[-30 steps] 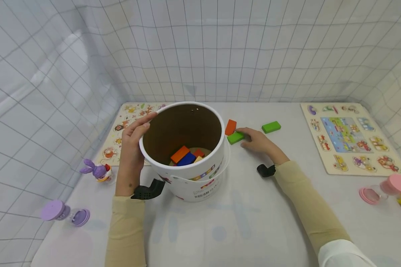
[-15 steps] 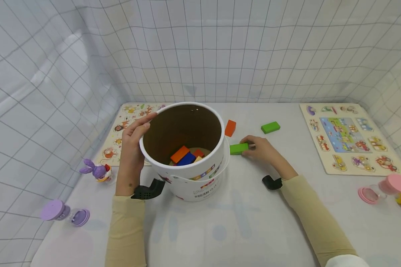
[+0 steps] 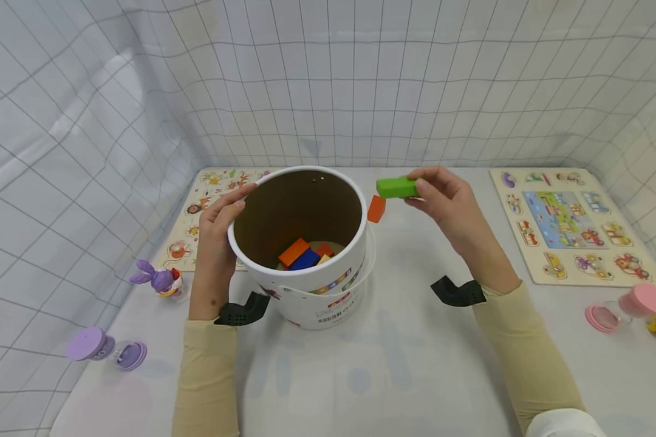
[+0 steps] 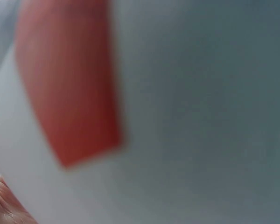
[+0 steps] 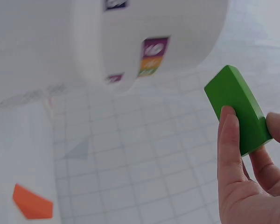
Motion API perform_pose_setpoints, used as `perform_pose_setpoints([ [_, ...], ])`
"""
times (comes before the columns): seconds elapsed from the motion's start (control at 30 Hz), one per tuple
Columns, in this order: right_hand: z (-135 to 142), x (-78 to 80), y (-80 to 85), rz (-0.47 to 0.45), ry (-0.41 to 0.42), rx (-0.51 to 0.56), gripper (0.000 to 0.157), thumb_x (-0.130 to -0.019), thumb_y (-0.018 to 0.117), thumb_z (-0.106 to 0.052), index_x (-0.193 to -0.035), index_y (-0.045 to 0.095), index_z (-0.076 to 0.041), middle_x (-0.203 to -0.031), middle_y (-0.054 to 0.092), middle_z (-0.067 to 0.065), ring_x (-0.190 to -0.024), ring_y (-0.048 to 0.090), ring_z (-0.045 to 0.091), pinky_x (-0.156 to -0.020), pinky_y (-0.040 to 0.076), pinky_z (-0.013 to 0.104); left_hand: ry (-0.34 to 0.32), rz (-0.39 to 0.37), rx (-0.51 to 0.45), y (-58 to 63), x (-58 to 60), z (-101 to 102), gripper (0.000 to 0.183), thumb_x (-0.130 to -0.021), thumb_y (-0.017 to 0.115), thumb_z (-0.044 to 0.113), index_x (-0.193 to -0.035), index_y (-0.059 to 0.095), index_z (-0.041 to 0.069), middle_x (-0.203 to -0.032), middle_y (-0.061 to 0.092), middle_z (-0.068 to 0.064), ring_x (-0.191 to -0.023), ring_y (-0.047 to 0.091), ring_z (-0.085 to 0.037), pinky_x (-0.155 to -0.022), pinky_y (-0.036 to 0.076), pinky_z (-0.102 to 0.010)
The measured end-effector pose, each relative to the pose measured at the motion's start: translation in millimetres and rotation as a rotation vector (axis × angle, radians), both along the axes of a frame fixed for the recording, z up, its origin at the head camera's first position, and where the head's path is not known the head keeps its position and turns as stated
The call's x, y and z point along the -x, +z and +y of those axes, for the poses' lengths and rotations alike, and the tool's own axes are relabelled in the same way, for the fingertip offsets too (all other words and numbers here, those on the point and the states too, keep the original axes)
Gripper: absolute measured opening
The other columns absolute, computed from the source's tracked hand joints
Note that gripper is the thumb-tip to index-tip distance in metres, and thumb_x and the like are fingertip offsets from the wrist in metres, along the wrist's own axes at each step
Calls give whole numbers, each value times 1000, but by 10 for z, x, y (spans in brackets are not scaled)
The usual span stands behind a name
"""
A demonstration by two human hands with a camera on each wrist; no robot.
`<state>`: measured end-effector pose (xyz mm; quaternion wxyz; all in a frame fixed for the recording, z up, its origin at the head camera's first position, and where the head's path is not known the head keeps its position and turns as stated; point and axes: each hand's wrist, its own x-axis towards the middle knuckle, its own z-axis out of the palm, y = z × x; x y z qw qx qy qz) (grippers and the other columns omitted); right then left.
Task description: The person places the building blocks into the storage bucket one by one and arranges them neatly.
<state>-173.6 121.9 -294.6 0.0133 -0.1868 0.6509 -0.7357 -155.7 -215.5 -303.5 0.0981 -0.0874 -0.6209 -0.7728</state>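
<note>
A white bucket with printed stickers stands left of the middle in the head view. My left hand holds its left rim, with the thumb and fingers at the edge. Inside lie an orange block, a blue block and parts of others. My right hand pinches a green block between thumb and fingers, raised above the table right of the bucket; the right wrist view shows this block too. An orange block lies on the table by the bucket's right side.
A wooden animal puzzle board lies behind the bucket at left, and a vehicle puzzle board at right. A purple rabbit toy, purple hourglass-shaped toy and pink one stand near the sides. Grid-patterned sheeting encloses the table.
My right hand has drawn the green block away from the orange one, gripped it and lifted it. The other green block is now out of sight behind that hand. The left hand stays put.
</note>
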Motion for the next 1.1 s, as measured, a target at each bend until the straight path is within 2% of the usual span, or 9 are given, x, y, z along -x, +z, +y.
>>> perform_pose_setpoints([
  [0.07, -98, -44, 171, 14, 54, 69, 21, -89, 52, -12, -107, 54, -1, -112, 48, 14, -100, 53, 25, -88, 43, 29, 2, -3, -2, -3, 4, 1, 30, -89, 50, 18, -115, 61, 8, -116, 56, -9, -109, 46, -26, -91, 34, -40],
  [0.13, -223, -72, 302, 35, 122, 45, 21, -89, 52, -11, -108, 55, -2, -113, 49, 15, -101, 53, 27, -89, 42, 31, 5, -8, -2, -4, 7, 4, 30, -88, 51, 18, -115, 61, 8, -116, 56, -9, -109, 46, -25, -91, 34, -40],
  [0.37, -682, -50, 505, 183, 415, -299, 27, -87, 56, -12, -114, 54, -7, -112, 54, 6, -93, 58, 24, -83, 46, 34, 1, -11, -10, -10, 14, 12, 30, -89, 50, 17, -115, 61, 8, -116, 56, -8, -108, 47, -24, -90, 36, -36],
  [0.57, -801, 16, 587, 324, 625, -517, 28, -86, 57, -12, -114, 52, -6, -106, 56, -1, -87, 58, 14, -81, 46, 29, 2, -9, -21, -15, 10, 11, 30, -89, 50, 18, -115, 61, 8, -117, 56, -9, -109, 46, -25, -89, 37, -36],
  [0.67, -779, 12, 590, 351, 697, -517, 30, -86, 56, -9, -116, 51, -5, -108, 56, 0, -89, 58, 14, -82, 46, 30, -3, 0, -20, -18, 11, 9, 30, -89, 50, 17, -115, 60, 8, -118, 55, -10, -110, 46, -26, -91, 36, -39],
  [0.73, -755, 2, 568, 354, 715, -457, 33, -87, 54, -6, -119, 49, -3, -112, 55, 2, -93, 58, 17, -83, 46, 32, -5, 5, -22, -22, 11, 7, 30, -89, 49, 17, -115, 60, 7, -118, 55, -9, -110, 45, -25, -91, 34, -39],
  [0.87, -635, 11, 473, 314, 618, -270, 34, -87, 52, -2, -121, 47, 0, -117, 52, 11, -101, 56, 25, -85, 44, 37, -9, 13, -27, -26, 10, 9, 30, -89, 49, 15, -115, 60, 7, -117, 56, -7, -110, 45, -24, -92, 32, -40],
  [0.97, -425, 86, 348, 264, 425, -177, 31, -87, 52, -3, -119, 50, -1, -118, 52, 15, -103, 54, 28, -87, 43, 38, -11, 12, -24, -23, 11, 10, 30, -89, 49, 15, -115, 60, 7, -117, 56, -7, -110, 45, -25, -93, 31, -41],
  [1.1, -6, 331, 41, 161, 90, -175, 31, -88, 54, -10, -118, 51, -3, -118, 52, 15, -108, 51, 25, -92, 40, 33, -8, 13, -7, -14, 8, 5, 29, -89, 50, 16, -115, 61, 8, -117, 56, -7, -110, 45, -25, -93, 31, -41],
])
